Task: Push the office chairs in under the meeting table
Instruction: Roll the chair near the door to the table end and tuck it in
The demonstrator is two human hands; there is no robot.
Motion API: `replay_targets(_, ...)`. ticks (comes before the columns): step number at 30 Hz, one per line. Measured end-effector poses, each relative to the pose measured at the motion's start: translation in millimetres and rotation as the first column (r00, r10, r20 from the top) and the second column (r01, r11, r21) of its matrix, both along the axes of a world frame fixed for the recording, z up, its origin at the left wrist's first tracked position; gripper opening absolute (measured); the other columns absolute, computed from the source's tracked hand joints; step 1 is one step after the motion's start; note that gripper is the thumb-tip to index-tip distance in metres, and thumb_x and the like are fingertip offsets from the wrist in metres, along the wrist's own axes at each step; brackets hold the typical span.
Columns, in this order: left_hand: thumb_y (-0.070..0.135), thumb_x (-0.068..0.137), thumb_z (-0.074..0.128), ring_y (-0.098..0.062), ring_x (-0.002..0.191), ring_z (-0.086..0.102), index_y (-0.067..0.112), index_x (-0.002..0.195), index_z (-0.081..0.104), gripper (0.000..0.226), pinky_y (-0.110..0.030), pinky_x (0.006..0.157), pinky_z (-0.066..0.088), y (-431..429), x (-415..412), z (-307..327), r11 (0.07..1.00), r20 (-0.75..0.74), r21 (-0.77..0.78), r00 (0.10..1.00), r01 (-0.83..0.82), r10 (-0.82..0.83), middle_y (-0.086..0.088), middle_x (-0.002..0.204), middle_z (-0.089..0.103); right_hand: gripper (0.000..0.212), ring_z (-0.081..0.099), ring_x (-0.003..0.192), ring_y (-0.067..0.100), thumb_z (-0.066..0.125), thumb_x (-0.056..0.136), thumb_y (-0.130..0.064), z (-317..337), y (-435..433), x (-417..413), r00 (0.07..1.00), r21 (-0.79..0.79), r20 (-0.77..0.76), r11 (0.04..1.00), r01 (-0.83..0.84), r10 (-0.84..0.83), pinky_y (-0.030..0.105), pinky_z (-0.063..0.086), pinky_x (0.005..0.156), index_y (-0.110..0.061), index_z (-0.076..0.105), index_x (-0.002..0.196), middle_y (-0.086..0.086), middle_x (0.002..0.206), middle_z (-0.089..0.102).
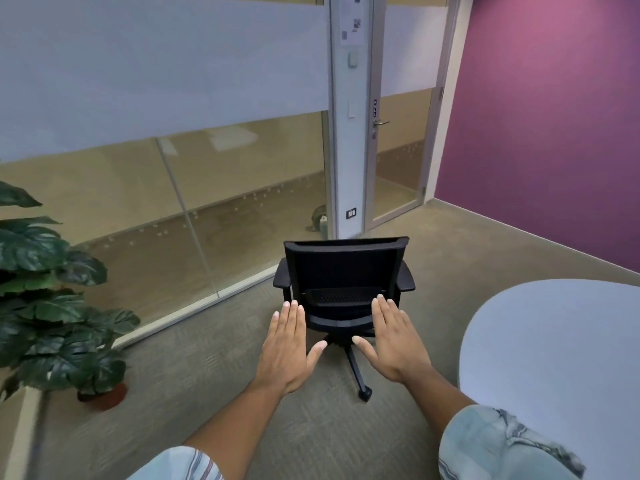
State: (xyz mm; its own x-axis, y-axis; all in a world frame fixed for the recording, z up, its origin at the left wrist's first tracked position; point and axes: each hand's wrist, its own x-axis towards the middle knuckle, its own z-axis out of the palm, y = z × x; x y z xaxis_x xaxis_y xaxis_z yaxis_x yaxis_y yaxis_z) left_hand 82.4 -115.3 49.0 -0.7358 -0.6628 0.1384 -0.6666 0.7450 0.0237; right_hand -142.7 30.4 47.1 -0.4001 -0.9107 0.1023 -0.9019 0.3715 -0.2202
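Office chair (pixel 344 282), black mesh-backed with armrests and a star base on castors, was not gripped by either hand. Left hand (pixel 289 348) was flat, palm down, fingers straight and together, holding nothing. Right hand (pixel 394 341) was the same: spread flat, empty. Both hovered in the air in front of the person, overlapping the chair's seat edge in the picture, but contact could not be confirmed; the chair looked to stand further off than the hands.

Chair stood out on the grey-green carpet (pixel 207 393), its seat front towards the camera, backrest towards the glass partition (pixel 156 168) and the glazed door (pixel 398 133). It was well apart from the round pale grey meeting table (pixel 554 358), which sat at the right edge; no part of the chair was under the tabletop.

Progress, judged: nothing done for this chair. It would need to be taken hold of, turned to face the table and rolled in. Whether other chairs were already tucked in cannot be told; most of the table was out of view.

Counts: one chair, one table, two hands, one potted plant with broad dark green leaves (pixel 52 306) in a terracotta pot, one door, one purple wall (pixel 554 133).
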Motion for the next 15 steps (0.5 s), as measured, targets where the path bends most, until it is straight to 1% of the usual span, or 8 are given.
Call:
replay_targets(4,0.077,0.100,-0.001,-0.025,0.164,-0.016,0.005,0.168,-0.006,0.099,-0.043,0.133,-0.009,-39.2,-37.4,5.6,0.999,-0.022,0.013,0.999,-0.047,0.048,-0.015,0.178,-0.007,0.104,-0.005,0.167,0.027,0.003,0.096,-0.085,3.5,-50.3,-41.5,1.000,-0.017,0.000,1.000,-0.001,0.001,0.046,0.006,0.135,-0.012,-0.005,0.170,0.010,0.181,-0.002)
replay_targets(7,0.077,0.101,0.000,-0.026,0.164,-0.016,0.005,0.168,-0.007,0.099,-0.044,0.134,-0.008,-63.5,-55.8,5.3,0.999,0.014,0.020,0.999,-0.041,0.040,-0.015,0.177,-0.010,0.104,-0.007,0.167,0.025,0.006,0.096,-0.084,4.8,-78.3,-59.9,1.000,-0.011,0.017,1.000,-0.021,0.021,0.047,0.006,0.136,-0.013,-0.005,0.171,0.009,0.181,-0.004)
replay_targets(12,0.080,0.100,0.004,-0.026,0.164,-0.012,0.008,0.168,-0.006,0.099,-0.044,0.131,-0.008,-125.8,-100.0,11.6,1.000,0.001,0.029,1.000,-0.010,0.010,-0.012,0.175,-0.012,0.103,-0.005,0.167,0.027,0.014,0.098,-0.083,13.5,-131.4,-105.0,0.999,-0.010,-0.045,1.000,-0.017,0.017,0.049,0.008,0.136,-0.012,-0.001,0.171,0.011,0.181,-0.001)
replay_targets(15,0.080,0.100,0.003,-0.027,0.165,-0.008,0.007,0.169,-0.002,0.100,-0.046,0.132,-0.005,-166.3,-126.1,16.0,1.000,0.032,-0.003,0.999,0.029,-0.029,-0.014,0.177,-0.006,0.103,-0.001,0.167,0.028,0.017,0.099,-0.082,15.6,-159.9,-128.3,0.997,-0.012,-0.082,1.000,-0.002,0.001,0.050,0.008,0.135,-0.010,0.003,0.171,0.013,0.181,0.003)
